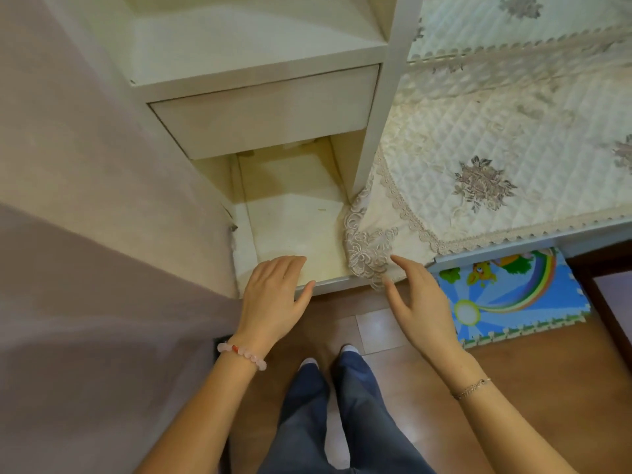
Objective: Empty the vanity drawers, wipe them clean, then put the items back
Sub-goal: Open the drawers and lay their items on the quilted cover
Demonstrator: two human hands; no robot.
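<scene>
The lower vanity drawer (pixel 294 220) is pulled out and its cream bottom is bare, with faint stains and a small speck. Above it the upper drawer (pixel 263 114) is pushed in. My left hand (pixel 273 295) rests over the front edge of the lower drawer, fingers apart, holding nothing. My right hand (pixel 417 302) hovers just right of the drawer front, fingers spread, next to the lace trim of the quilted cloth (pixel 369 248). No items or wiping cloth are in view.
A quilted cream cloth with grey flowers (pixel 496 148) covers the vanity top on the right and hangs over the drawer's right corner. A mauve wall (pixel 85 200) stands at the left. A colourful foam mat (pixel 506 299) lies on the wooden floor.
</scene>
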